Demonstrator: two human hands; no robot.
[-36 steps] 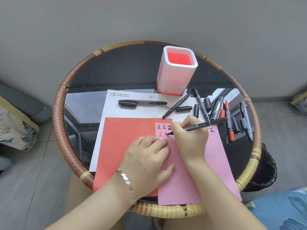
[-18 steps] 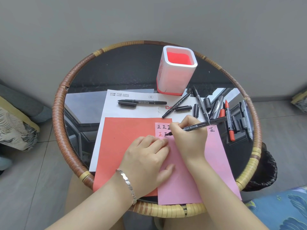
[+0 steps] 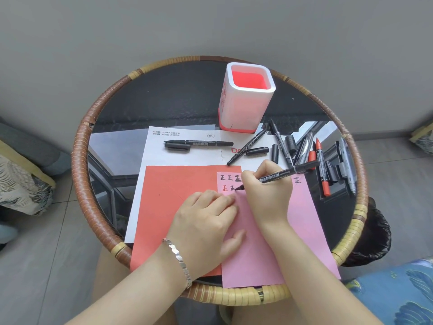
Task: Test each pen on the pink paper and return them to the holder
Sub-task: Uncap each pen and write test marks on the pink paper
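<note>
the black pen (image 3: 278, 176) slants with its tip down-left on the pink paper (image 3: 302, 231), its back end up-right. the right hand (image 3: 267, 191) is closed around it. the left hand (image 3: 206, 221) lies flat, fingers spread, on the paper. rows of "正" are written there; the newest looks unfinished. the holder (image 3: 246, 99) stands behind.

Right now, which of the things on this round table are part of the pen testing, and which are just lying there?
Part of the job:
- black marker pen in the right hand
- pink paper sheet, steadied by the left hand
- white square pen holder with red inside
- loose pens and caps

Just lying about:
- red-orange paper sheet
- white printed sheet
- black bin bag beside the table
</note>
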